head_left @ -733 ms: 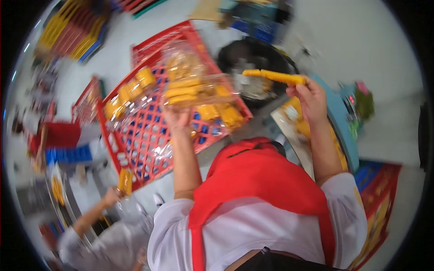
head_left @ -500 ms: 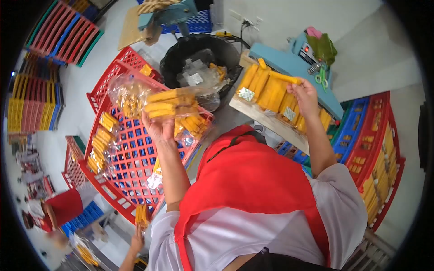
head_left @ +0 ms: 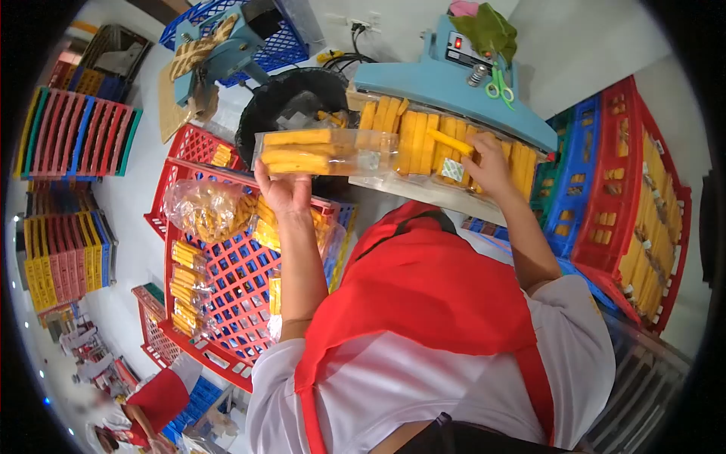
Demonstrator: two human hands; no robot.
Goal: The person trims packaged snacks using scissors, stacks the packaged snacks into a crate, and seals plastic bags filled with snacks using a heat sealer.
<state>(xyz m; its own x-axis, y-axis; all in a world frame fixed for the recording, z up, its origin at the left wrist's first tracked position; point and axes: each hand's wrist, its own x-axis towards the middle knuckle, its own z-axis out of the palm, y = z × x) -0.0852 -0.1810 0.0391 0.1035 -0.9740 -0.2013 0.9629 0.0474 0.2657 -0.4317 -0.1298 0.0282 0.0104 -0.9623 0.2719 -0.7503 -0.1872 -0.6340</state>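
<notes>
My left hand (head_left: pixel 286 191) is closed around the near edge of a clear plastic bag (head_left: pixel 370 155) holding several yellow sticks (head_left: pixel 299 150). The bag's loose end stretches right, towards the blue sealing machine (head_left: pixel 454 83). In my right hand (head_left: pixel 490 163) a single yellow stick (head_left: pixel 451 142) is pinched, pointing to the left. Below that hand, a row of bagged yellow sticks (head_left: pixel 416 144) lies along the pale board of the sealer. A small white printed packet (head_left: pixel 453 169) shows among them.
A red crate (head_left: pixel 219 291) at left holds bagged sticks and a large clear bag of pieces (head_left: pixel 208 212). Behind it stands a black-lined bin (head_left: pixel 261 102). Stacked crates (head_left: pixel 605 181) rise at right. Green scissors (head_left: pixel 499 87) hang on the sealer. Another person (head_left: pixel 144 412) is at lower left.
My view has shifted. The bag in my left hand now extends towards the sealer, nearer my right hand. My right hand still holds the stick, now lower over the bagged row.
</notes>
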